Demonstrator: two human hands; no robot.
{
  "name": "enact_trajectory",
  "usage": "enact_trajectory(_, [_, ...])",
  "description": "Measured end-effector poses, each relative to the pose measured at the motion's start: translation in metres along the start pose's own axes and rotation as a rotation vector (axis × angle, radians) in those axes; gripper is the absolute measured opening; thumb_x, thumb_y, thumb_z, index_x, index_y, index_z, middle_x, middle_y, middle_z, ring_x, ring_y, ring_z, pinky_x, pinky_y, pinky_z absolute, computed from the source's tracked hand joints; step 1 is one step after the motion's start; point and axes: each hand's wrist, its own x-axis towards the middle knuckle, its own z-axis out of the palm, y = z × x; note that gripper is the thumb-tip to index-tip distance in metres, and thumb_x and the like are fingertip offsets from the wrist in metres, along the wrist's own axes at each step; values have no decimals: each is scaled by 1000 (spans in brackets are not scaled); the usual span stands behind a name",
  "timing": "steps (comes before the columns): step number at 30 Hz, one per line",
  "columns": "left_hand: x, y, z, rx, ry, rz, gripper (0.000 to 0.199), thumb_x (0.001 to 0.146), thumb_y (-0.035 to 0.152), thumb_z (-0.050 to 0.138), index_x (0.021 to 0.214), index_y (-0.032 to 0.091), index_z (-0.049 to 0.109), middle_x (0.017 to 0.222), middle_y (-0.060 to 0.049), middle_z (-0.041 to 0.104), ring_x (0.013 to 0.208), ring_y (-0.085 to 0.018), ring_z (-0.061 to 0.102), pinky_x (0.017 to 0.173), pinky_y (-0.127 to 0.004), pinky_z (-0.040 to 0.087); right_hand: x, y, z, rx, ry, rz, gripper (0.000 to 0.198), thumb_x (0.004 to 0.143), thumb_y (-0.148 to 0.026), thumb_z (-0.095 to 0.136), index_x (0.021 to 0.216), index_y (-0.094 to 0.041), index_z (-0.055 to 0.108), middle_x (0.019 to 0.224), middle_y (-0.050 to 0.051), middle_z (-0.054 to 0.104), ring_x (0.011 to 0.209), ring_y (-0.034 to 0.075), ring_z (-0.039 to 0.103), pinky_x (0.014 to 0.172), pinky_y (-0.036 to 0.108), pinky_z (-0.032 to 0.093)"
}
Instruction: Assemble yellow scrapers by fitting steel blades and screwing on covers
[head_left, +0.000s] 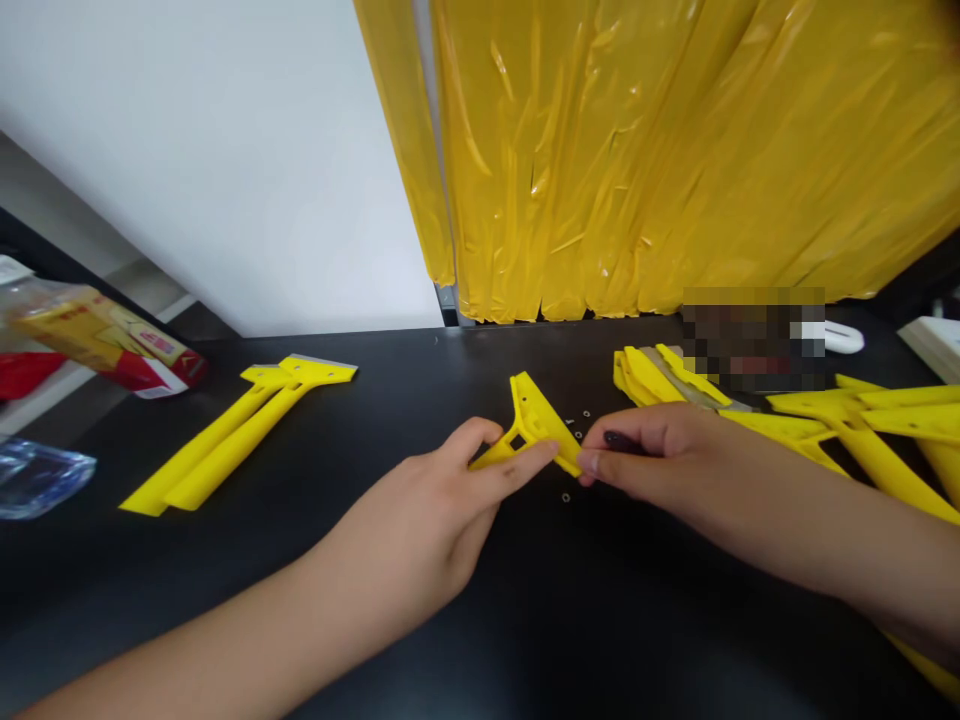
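The left grip is closed around the neck of a yellow scraper, held just above the table in the middle of the view, its head tilted down to the right. The right grip is narrow, thumb and fingers pinched at the lower end of that head, with a slim dark tool lying between them. Small rings are scattered on the table near the head. To the left, well apart, two scrapers lie side by side, metal showing along their heads. To the right, more yellow scrapers lie in a pile, partly behind the right forearm. A pixelated patch hides something beyond them, next to a white object. At the left edge is a bottle with a yellow and red label; it seems to carry red print on a pale panel, too blurred to read. Near it is a clear bluish wrapper. Behind the table hang a yellow plastic curtain and a plain white panel.
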Motion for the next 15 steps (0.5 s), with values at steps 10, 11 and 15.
enact_trajectory(10, [5,0,-17,-328,-30,23,51,112,36,59,163,35,58,132,-8,68,83,-13,67,69,-23,58,3,7,-4,190,61,-41,34,95,-57,67,93,-25,79,66,-3,49,56,12,36,49,28,26])
enact_trajectory(11, [5,-1,-17,-422,0,37,54,112,37,61,166,35,54,132,-8,69,84,-13,68,70,-23,59,2,9,-9,180,115,-63,36,95,-60,69,95,-26,80,70,-1,54,58,12,40,51,28,28])
enact_trajectory(15, [9,-17,-26,-477,232,3,58,112,42,60,169,33,51,139,-9,72,100,-18,73,89,-30,63,-5,27,-43,382,412,-172,43,78,-68,85,90,-26,80,74,3,62,58,14,46,47,28,32])
